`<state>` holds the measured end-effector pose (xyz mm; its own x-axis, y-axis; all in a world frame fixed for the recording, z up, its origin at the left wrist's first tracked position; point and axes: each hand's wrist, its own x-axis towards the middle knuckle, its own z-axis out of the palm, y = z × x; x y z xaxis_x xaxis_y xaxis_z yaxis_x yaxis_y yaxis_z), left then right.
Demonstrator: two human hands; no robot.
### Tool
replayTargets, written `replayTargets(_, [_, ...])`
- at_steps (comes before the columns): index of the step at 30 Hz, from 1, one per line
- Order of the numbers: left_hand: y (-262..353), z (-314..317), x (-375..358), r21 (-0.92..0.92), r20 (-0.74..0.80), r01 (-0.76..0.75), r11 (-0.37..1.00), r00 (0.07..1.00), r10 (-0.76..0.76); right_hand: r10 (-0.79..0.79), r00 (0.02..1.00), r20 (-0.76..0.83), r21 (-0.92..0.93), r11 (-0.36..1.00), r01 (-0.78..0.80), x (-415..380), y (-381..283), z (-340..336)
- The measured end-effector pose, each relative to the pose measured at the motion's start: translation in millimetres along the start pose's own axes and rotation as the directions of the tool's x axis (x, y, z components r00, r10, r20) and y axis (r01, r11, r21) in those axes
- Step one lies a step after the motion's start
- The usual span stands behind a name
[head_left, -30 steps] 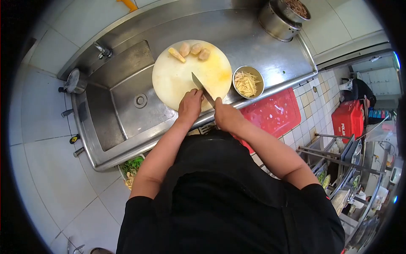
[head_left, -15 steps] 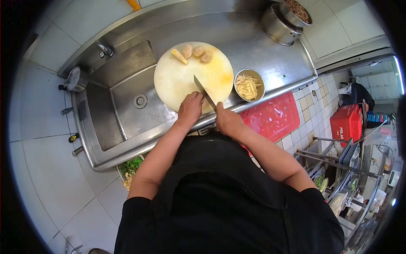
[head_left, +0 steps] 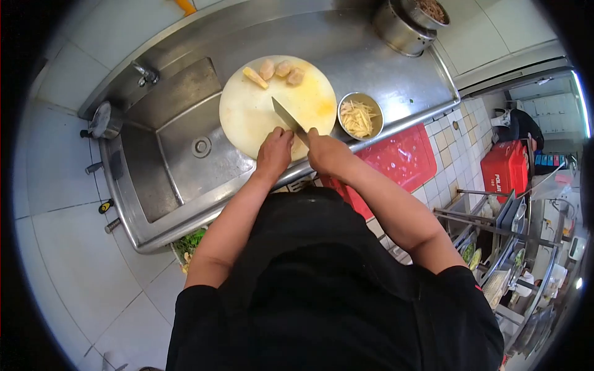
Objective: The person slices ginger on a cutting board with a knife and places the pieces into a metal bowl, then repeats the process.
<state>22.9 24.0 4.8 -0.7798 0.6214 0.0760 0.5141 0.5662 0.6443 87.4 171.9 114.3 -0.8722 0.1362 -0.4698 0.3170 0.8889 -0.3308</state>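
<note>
My right hand (head_left: 325, 150) is closed round the handle of a knife (head_left: 287, 117), whose blade slants up and left over the round white cutting board (head_left: 238, 127). Beside the blade, at the board's near edge, my left hand (head_left: 275, 150) has its fingers bent together; whatever lies under them is hidden. Several peeled pale pieces (head_left: 283, 68) lie along the far side of the board, with a longer yellowish piece (head_left: 254, 77) at their left. A metal bowl (head_left: 379, 123) of pale cut strips (head_left: 358, 118) stands just right of the board.
The sink basin (head_left: 185, 176) lies left of the board, with a faucet (head_left: 146, 74) behind it. Metal pots (head_left: 402, 31) stand at the back right. A red board or lid (head_left: 402, 162) is below the counter's front edge. Another person (head_left: 526, 131) is at far right.
The view has shifted slightly. My right hand and the knife have moved up and left relative to the board, and the blade lies a little flatter. My left hand remains beside the blade.
</note>
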Motion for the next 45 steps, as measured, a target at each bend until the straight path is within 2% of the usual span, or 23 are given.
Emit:
replayTargets(4, [3, -3, 5, 0.011, 0.019, 0.042, 0.999, 0.999, -0.043, 0.088, 0.985, 0.147, -0.042, 0.996, -0.082, -18, -14, -21])
replayTargets(5, [5, -4, 6, 0.003, 0.009, 0.052, 0.999, 0.999, -0.052, 0.048, 0.995, 0.086, -0.009, 0.999, -0.047, -29, -3, -3])
replayTargets(6, [7, -6, 6, 0.004, 0.023, 0.06, 0.998, 0.998, -0.06, 0.04, 0.995, 0.094, -0.023, 0.999, -0.038, -30, 3, 12])
replayTargets(8, [8, -7, 2, 0.005, 0.036, 0.073, 0.997, 0.997, -0.073, 0.114, 0.99, 0.078, 0.009, 0.993, -0.115, -29, 11, 35])
replayTargets(9, [6, -6, 3, 0.01, 0.03, 0.058, 0.998, 0.998, -0.058, 0.086, 0.995, 0.047, -0.004, 0.996, -0.086, -23, 13, 37])
replayTargets(11, [2, 0, -5, 0.02, 0.06, 0.031, 0.999, 0.998, -0.032, 0.024, 1.0, 0.016, -0.004, 1.0, -0.024, -6, 5, 18])
replayTargets(13, [-4, 3, 5, 0.006, -0.012, -0.001, 1.0, 1.0, 0.001, -0.041, 0.999, -0.034, -0.018, 0.999, 0.04, -1, -13, -21])
replayTargets(15, [-3, 3, 1, 0.012, 0.0, 0.008, 1.0, 1.0, -0.008, 0.124, 0.954, 0.273, -0.021, 0.992, -0.123, -16, -39, -54])
replayTargets(16, [-1, 2, 5, 0.014, -0.014, 0.015, 1.0, 1.0, -0.014, 0.123, 0.955, 0.271, -0.029, 0.992, -0.12, -18, -31, -42])
replayTargets(18, [2, -2, 6, 0.002, -0.014, 0.035, 0.999, 0.999, -0.035, 0.03, 0.999, 0.034, -0.047, 0.998, -0.029, -29, 4, 14])
replayTargets(19, [4, -2, 3, -0.003, 0.001, 0.044, 0.999, 0.999, -0.044, 0.012, 1.0, 0.003, 0.025, 1.0, -0.012, -30, 16, 33])
replayTargets(22, [2, -1, 3, -0.007, 0.005, 0.035, 0.999, 0.999, -0.035, 0.022, 0.999, -0.032, 0.01, 1.0, -0.022, -16, 16, 34])
replayTargets(23, [2, 2, -4, -0.004, 0.03, 0.026, 1.0, 0.999, -0.026, -0.03, 0.997, -0.069, 0.017, 0.999, 0.032, -5, 19, 31])
replayTargets(24, [-1, 3, -2, -0.007, 0.011, 0.018, 1.0, 1.0, -0.018, -0.022, 1.0, -0.02, -0.034, 0.999, 0.021, 4, 6, 11])
replayTargets(26, [-1, 3, 1, -0.006, -0.012, 0.009, 1.0, 1.0, -0.009, 0.048, 0.986, 0.161, 0.004, 0.999, -0.049, -2, -19, -28])
replayTargets(27, [-1, 2, 1, -0.002, -0.005, 0.019, 1.0, 1.0, -0.019, 0.051, 0.986, 0.161, 0.007, 0.999, -0.053, -9, -17, -22])
replayTargets(30, [4, -5, 5, 0.009, 0.008, 0.042, 0.999, 0.999, -0.042, 0.024, 1.0, -0.004, 0.018, 1.0, -0.024, -29, 7, 24])
replayTargets(33, [4, -1, 1, 0.013, 0.019, 0.034, 0.999, 0.999, -0.034, 0.08, 0.997, -0.019, 0.046, 0.996, -0.079, -16, 15, 43])
replayTargets(35, [1, 1, -1, 0.013, 0.031, 0.009, 1.0, 0.999, -0.009, 0.006, 1.0, -0.03, 0.029, 1.0, -0.005, -1, 7, 25])
replayTargets(38, [0, 1, 2, -0.012, 0.004, 0.024, 1.0, 1.0, -0.024, 0.013, 0.996, 0.091, 0.004, 1.0, -0.014, 2, -14, -20])
replayTargets(41, [3, -1, 4, -0.021, -0.029, 0.018, 1.0, 0.999, -0.018, 0.059, 0.996, 0.069, 0.001, 0.998, -0.059, -24, -4, 6])
replayTargets(44, [7, -7, 1, -0.005, 0.025, 0.032, 0.999, 0.999, -0.032, 0.122, 0.992, 0.02, 0.056, 0.991, -0.123, -22, 13, 41])
replayTargets(45, [5, -6, 3, 0.011, 0.018, 0.026, 1.0, 1.0, -0.026, 0.126, 0.992, 0.031, 0.033, 0.991, -0.127, -20, 5, 29])
